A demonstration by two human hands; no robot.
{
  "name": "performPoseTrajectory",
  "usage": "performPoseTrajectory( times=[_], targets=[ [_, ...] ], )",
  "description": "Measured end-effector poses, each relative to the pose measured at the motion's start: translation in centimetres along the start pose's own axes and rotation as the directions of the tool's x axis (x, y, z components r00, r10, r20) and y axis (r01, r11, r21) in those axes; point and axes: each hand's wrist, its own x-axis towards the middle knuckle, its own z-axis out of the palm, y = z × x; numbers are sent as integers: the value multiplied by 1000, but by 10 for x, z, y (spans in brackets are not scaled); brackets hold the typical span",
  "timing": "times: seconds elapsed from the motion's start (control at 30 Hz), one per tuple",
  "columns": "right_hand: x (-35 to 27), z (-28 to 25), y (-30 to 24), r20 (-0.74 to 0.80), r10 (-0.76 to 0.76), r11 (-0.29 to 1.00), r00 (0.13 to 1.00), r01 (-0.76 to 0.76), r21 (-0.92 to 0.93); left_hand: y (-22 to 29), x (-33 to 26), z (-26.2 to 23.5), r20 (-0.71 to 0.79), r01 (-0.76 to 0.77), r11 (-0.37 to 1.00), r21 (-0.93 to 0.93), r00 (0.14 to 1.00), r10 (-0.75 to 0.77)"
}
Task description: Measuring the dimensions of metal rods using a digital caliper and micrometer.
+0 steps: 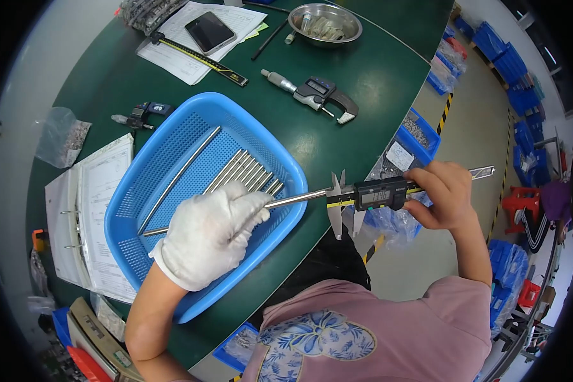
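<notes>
My left hand (204, 235), in a white glove, is closed around a thin shiny metal rod (297, 199) over the blue perforated basket (288, 167). A length of rod (155, 232) also shows on the glove's left, in line with it. The rod's right end reaches the jaws of a digital caliper (379, 195); whether it touches them I cannot tell. Bare fingers of my right hand (444, 196) grip the caliper at its display and beam. Inside the basket lie several short metal rods (239, 170) side by side, partly behind the glove, and one longer rod (179, 181) apart.
On the green table (261, 114) are a micrometer (312, 94), a smaller gauge (143, 116), a metal bowl (325, 27), a phone (210, 32) on papers, and an open binder (99, 216). Blue bins (420, 135) stand past the table's right edge.
</notes>
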Motion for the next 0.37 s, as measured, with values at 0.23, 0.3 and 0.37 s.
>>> performPoseTrajectory(
  times=[0.23, 0.3, 0.37],
  targets=[
    [0, 3, 2, 20, -13, 999, 1000, 14, -36, -3, -1, 2, 19, -39, 998, 50, 999, 38],
    [-1, 3, 4, 12, -23, 999, 1000, 24, -35, -3, -1, 1, 80, -32, 994, 106, 997, 24],
    [-1, 4, 4, 1, -33, 997, 999, 33, -70, -4, 0, 0, 102, -43, 992, 117, 994, 31]
  ],
)
